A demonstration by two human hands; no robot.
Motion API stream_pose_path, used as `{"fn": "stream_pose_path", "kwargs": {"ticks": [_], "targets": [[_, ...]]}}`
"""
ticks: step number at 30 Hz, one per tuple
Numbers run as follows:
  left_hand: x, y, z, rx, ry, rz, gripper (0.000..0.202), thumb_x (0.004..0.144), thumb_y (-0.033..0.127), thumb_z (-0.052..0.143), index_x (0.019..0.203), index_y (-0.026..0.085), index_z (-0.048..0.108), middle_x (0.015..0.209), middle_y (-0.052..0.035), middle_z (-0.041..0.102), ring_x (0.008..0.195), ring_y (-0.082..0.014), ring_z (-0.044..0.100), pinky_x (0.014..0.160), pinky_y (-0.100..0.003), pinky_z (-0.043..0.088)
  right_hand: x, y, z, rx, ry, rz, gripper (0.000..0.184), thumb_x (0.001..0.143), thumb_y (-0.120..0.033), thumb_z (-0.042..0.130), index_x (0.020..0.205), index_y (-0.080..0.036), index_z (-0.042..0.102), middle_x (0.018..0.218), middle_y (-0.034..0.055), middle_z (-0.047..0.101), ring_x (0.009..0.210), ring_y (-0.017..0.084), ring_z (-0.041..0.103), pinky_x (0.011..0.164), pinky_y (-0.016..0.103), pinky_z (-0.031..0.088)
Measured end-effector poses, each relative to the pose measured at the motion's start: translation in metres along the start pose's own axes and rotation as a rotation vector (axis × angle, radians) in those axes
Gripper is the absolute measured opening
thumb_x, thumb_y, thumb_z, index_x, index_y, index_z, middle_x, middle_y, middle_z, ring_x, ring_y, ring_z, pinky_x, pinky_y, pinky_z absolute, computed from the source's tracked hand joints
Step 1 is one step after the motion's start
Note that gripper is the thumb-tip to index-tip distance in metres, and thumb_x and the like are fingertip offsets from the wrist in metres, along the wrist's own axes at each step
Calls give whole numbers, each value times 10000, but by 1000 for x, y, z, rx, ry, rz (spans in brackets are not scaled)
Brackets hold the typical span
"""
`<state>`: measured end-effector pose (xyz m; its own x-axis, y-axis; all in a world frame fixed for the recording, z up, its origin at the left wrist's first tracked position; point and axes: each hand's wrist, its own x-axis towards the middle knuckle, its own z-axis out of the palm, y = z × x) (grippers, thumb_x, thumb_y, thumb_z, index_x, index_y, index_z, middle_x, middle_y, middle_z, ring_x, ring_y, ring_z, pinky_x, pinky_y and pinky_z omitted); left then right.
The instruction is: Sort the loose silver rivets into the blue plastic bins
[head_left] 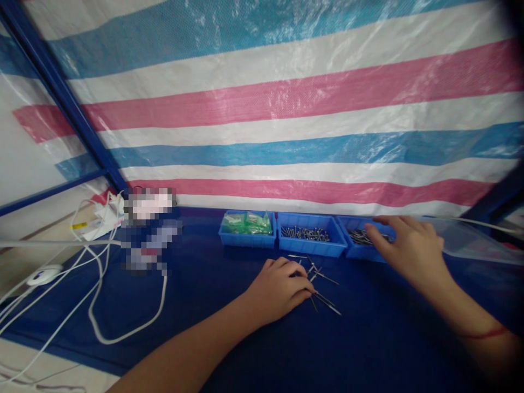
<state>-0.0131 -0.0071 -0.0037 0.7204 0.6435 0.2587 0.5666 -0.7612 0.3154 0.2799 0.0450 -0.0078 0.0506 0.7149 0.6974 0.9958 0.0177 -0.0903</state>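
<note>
My left hand (280,289) rests on the dark blue table cover (213,327), fingers curled down over a loose scatter of long metal screws (323,284). My right hand (409,245) reaches over the rightmost blue bin (360,252), fingers bent down onto the metal parts inside; whether they grip any is hidden. Left of it stand a middle blue bin (311,248) of screws and a left blue bin (245,240) of green plastic pieces.
White cables (96,322) loop across the left of the table, with a white round device (43,274) and a blurred-out object (149,226) behind. A clear plastic sheet (475,243) lies right of the bins. A striped tarp (286,103) backs the table.
</note>
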Motion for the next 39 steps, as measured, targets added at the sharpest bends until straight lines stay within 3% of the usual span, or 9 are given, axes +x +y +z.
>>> {"fn": "stream_pose_path", "kwargs": {"ticks": [7,12,16,23,28,35,39], "targets": [[3,5,-3,-3,46,-69,174,936,285,457,950,217,616,1002,-22,639,962,-183,528,808,-299,358,-12,-44,-14,518,-83,-246,179,849,-331,540,887,-208,665,911,73,669,888,255,587,833,414,425],[7,2,-8,-127,152,-186,161,936,257,434,959,196,580,960,-21,661,895,-170,575,794,-287,389,-31,-80,-30,801,-388,-398,135,867,-300,542,907,-223,646,894,57,666,854,208,619,762,341,494],[8,1,-9,-298,180,-214,138,901,256,496,927,183,610,917,-24,675,857,-160,603,777,-261,420,-42,-93,-29,901,-438,-326,165,898,-291,496,876,-215,641,831,51,665,777,185,620,701,312,504],[8,4,-1,-568,230,-257,171,886,282,528,954,171,639,896,-20,694,812,-141,631,744,-219,455,-46,-95,-27,995,-438,-172,175,879,-347,530,852,-210,636,764,27,642,690,162,593,621,280,486],[8,5,-2,-515,172,-207,194,898,281,507,938,175,664,894,-27,698,827,-154,627,750,-232,445,-48,-96,-30,1015,-399,-141,165,875,-338,537,839,-208,632,762,30,637,697,165,586,622,280,481],[8,5,-3,-407,108,-160,203,905,272,489,878,165,659,827,-31,679,775,-151,603,716,-231,428,-48,-101,-36,1031,-441,-180,168,878,-327,531,793,-209,615,785,40,647,702,169,598,626,288,489],[8,5,-2,-422,115,-148,186,898,279,501,892,170,652,837,-31,668,787,-151,598,724,-234,432,-47,-100,-38,1035,-422,-199,156,875,-319,531,814,-214,628,790,42,657,708,175,614,629,290,505]]}}
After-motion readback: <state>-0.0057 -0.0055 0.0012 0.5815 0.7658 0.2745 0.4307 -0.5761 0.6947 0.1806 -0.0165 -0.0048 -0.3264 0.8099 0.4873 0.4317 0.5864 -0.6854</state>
